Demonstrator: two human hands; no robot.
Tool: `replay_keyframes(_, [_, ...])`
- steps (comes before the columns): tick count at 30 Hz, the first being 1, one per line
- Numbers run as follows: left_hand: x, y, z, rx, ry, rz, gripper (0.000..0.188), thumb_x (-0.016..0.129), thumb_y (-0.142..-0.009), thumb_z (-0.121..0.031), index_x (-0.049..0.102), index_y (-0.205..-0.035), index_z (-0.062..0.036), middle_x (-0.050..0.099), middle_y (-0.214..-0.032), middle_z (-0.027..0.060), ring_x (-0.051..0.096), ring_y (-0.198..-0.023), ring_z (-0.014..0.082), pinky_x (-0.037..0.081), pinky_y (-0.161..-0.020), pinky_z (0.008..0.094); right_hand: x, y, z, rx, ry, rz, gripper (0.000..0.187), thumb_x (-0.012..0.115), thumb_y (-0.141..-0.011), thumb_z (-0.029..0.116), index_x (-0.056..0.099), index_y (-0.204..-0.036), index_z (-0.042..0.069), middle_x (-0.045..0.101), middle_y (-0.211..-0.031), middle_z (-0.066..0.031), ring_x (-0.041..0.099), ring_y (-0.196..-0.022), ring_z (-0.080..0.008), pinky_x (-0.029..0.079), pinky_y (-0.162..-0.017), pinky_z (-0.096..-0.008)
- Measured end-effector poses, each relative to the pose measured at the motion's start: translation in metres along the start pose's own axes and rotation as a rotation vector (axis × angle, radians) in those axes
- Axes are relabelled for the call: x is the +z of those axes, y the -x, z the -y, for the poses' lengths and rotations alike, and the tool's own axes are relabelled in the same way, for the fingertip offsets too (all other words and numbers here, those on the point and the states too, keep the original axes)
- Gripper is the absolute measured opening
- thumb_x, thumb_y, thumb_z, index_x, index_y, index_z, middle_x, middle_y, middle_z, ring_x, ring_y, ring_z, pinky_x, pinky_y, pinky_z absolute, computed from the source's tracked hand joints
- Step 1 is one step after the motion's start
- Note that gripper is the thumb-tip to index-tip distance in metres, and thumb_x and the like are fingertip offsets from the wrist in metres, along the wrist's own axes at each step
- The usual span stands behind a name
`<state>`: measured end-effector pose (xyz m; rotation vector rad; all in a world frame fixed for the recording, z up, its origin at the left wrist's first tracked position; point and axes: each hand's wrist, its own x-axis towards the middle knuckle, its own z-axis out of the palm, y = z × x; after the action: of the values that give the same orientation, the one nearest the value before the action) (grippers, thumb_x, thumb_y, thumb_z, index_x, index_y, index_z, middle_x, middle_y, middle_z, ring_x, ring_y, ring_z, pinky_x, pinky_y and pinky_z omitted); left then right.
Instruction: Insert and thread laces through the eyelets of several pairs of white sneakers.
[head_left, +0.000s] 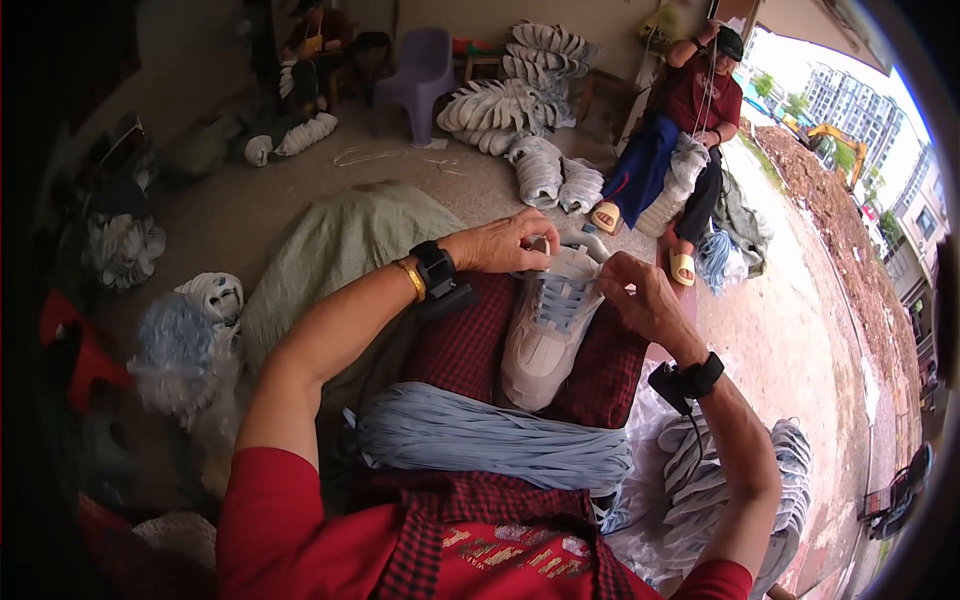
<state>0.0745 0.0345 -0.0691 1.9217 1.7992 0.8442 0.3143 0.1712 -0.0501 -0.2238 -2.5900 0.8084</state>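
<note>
A white and beige shoe upper (545, 345) rests toe toward me on my lap, over dark red checked cloth (468, 325). A pale blue shoelace (562, 303) crosses its front in several rows. At the upper left eyelets, my left hand (505, 243) is closed in a pinch at the lace. My right hand (648, 298) pinches at the lace by the opposite eyelet edge, its fingers bent. The fingertips partly hide what they grip. Nearer my body, a thick bundle of pale blue laces (490, 430) lies across my lap.
Stacked shoe uppers (690, 470) stand by my right side. A greenish sack (340, 260) lies at front left, with bagged uppers (190, 340) beyond my left elbow. Ahead are more upper stacks (510, 115), a purple chair (418, 85) and a seated person (690, 130) handling uppers.
</note>
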Motion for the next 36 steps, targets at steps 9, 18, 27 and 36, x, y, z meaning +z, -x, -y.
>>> replay_keyframes(9, [0.028, 0.034, -0.032, 0.141, -0.022, -0.328, 0.048, 0.079, -0.075, -0.012, 0.05, -0.114, -0.0101, 0.041, -0.123, 0.0117, 0.055, -0.108, 0.0268, 0.054, -0.08, 0.0358, -0.006, 0.009, -0.006, -0.108, 0.314, -0.067, 0.015, 0.065, -0.088, 0.016, 0.063, -0.088, 0.001, 0.067, -0.076, -0.0196, 0.065, -0.069, -0.0392, 0.05, -0.063, -0.0458])
replay_keyframes(18, [0.015, 0.03, -0.014, 0.131, -0.11, -0.328, 0.01, 0.066, -0.086, 0.001, 0.06, -0.094, 0.0002, 0.063, -0.089, 0.0104, 0.065, -0.079, 0.0212, 0.053, -0.072, 0.0328, -0.029, 0.001, -0.011, -0.093, 0.248, 0.081, 0.015, 0.063, -0.09, 0.016, 0.062, -0.09, 0.001, 0.064, -0.077, -0.0175, 0.064, -0.069, -0.0357, 0.048, -0.061, -0.0424])
replay_keyframes(27, [-0.014, 0.062, 0.005, 0.303, -0.486, -0.448, 0.013, 0.068, -0.088, -0.006, 0.069, -0.101, -0.0031, 0.067, -0.085, 0.0129, 0.065, -0.075, 0.0311, 0.052, -0.065, 0.0373, -0.046, 0.049, -0.08, -0.213, 0.507, -0.104, 0.011, 0.059, -0.092, 0.01, 0.059, -0.102, 0.005, 0.065, -0.089, -0.0137, 0.065, -0.08, -0.0364, 0.051, -0.069, -0.044])
replay_keyframes(36, [-0.117, 0.171, 0.036, 0.042, -0.667, -0.649, 0.015, 0.066, -0.09, -0.003, 0.068, -0.104, 0.0005, 0.065, -0.085, 0.0164, 0.065, -0.076, 0.034, 0.05, -0.066, 0.0384, -0.144, 0.123, -0.112, 0.105, 0.721, -0.279, 0.007, 0.053, -0.093, 0.005, 0.059, -0.098, 0.003, 0.068, -0.09, -0.0178, 0.066, -0.083, -0.0389, 0.052, -0.07, -0.0445])
